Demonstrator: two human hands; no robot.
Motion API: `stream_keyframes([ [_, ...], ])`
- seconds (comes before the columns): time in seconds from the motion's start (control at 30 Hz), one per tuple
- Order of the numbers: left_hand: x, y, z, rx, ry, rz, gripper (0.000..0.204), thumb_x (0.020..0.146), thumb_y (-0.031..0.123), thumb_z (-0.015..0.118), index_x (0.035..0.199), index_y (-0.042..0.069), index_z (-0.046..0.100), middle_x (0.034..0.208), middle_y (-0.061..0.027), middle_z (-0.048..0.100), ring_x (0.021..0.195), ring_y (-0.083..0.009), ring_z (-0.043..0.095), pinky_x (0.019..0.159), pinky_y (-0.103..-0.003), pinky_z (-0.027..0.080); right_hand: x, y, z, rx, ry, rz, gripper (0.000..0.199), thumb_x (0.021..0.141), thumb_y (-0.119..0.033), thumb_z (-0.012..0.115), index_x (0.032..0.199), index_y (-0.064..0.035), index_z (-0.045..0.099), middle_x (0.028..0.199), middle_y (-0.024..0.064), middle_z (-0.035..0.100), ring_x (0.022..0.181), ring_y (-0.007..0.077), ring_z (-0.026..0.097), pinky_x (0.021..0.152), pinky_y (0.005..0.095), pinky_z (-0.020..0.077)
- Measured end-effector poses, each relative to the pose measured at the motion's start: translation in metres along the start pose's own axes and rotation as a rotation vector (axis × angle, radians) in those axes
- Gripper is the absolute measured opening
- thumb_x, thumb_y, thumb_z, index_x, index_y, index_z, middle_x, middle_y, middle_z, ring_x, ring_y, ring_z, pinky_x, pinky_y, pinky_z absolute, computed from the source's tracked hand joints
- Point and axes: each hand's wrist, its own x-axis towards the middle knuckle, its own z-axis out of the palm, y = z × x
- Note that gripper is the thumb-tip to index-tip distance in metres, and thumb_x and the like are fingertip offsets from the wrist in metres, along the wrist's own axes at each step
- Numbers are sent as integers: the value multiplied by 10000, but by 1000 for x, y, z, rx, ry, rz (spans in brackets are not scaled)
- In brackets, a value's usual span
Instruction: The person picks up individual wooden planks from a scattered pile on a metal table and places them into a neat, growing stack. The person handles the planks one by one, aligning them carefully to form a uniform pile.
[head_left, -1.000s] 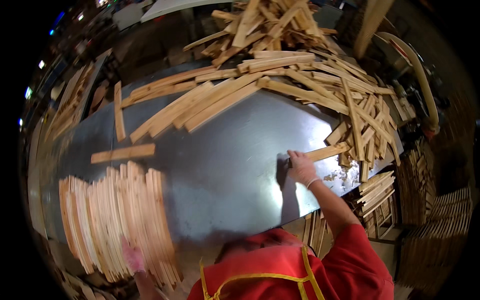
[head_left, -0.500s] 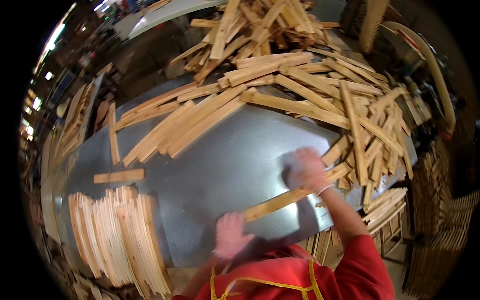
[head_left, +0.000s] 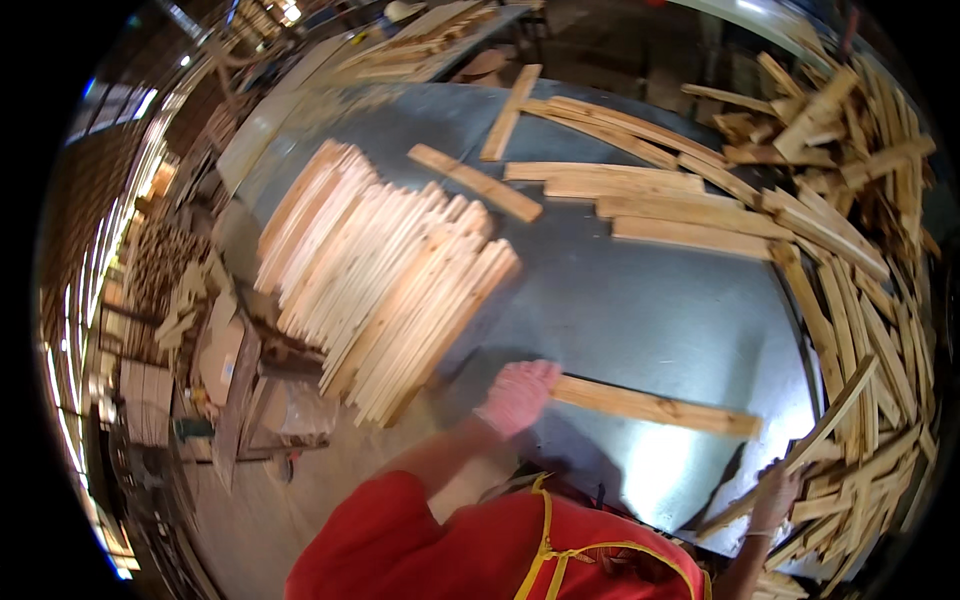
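Note:
In a pale glove, my left hand (head_left: 520,397) is closed round the left end of a wooden slat (head_left: 655,405). That slat lies just over the grey metal tabletop (head_left: 640,310); whether it touches the surface is unclear. My right hand (head_left: 775,500) is at the right edge of the table, its fingers wrapped about another slat (head_left: 828,425) that slants along the loose pile (head_left: 880,470). Part of this hand is in shadow. To the left of my left hand, a row of slats (head_left: 390,280) stands packed side by side on the table.
Several loose slats (head_left: 690,210) lie across the far side of the table. One single slat (head_left: 475,182) rests beyond the packed row. A tangled heap (head_left: 830,130) rises at the far right. Off the table's left end are a wooden stand (head_left: 240,390) and stacked wood (head_left: 160,265).
My view has swung left, bringing the packed row toward the middle. My right hand has left the far end of the slat and reached the pile; my left hand now grips the slat.

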Motion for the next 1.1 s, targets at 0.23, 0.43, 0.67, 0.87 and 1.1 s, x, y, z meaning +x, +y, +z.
stream_keyframes([
  [0.23, -142, -125, 62, -672, -305, -412, 480, 941, 405, 700, 1300, 93, 644, 1225, -194, 686, 1163, -409, 665, 998, -482, 542, -115, 88, 231, -289, -464, 271, 352, 1052, -261, 654, 1329, -45, 626, 1075, 51, 680, 945, 165, 644, 817, 332, 562],
  [0.43, -221, -137, 86, -728, -244, -485, 450, 949, 386, 695, 1281, 82, 691, 1181, -197, 724, 1129, -375, 688, 990, -433, 559, -210, 111, 453, -599, -879, 28, 691, 987, -427, 668, 1522, -31, 483, 1288, 209, 715, 1192, 303, 676, 1060, 403, 485],
  [0.67, -307, -226, 125, -1220, 705, -1201, 355, 966, 403, 757, 1070, 71, 688, 1013, -62, 737, 866, -226, 702, 826, -360, 582, -265, 84, 569, -557, -1197, 388, 583, 995, -389, 732, 1415, -66, 490, 901, 14, 609, 713, 126, 567, 622, 307, 498],
  [0.87, -296, -254, 160, -2369, 507, -1283, 259, 998, 402, 740, 1048, 153, 689, 1037, -27, 723, 908, -196, 671, 842, -404, 555, -241, 94, 513, -517, -974, 443, 803, 990, -275, 735, 1635, 29, 364, 967, 41, 674, 755, 117, 613, 677, 281, 525],
  [1.1, -329, -258, 117, -1923, 689, -915, 359, 1057, 383, 684, 1264, 91, 706, 1163, -41, 749, 1058, -211, 699, 949, -417, 542, -149, 46, 419, -392, -812, 477, 812, 985, -247, 754, 1625, 55, 358, 1050, 62, 704, 834, 123, 647, 749, 296, 576],
])
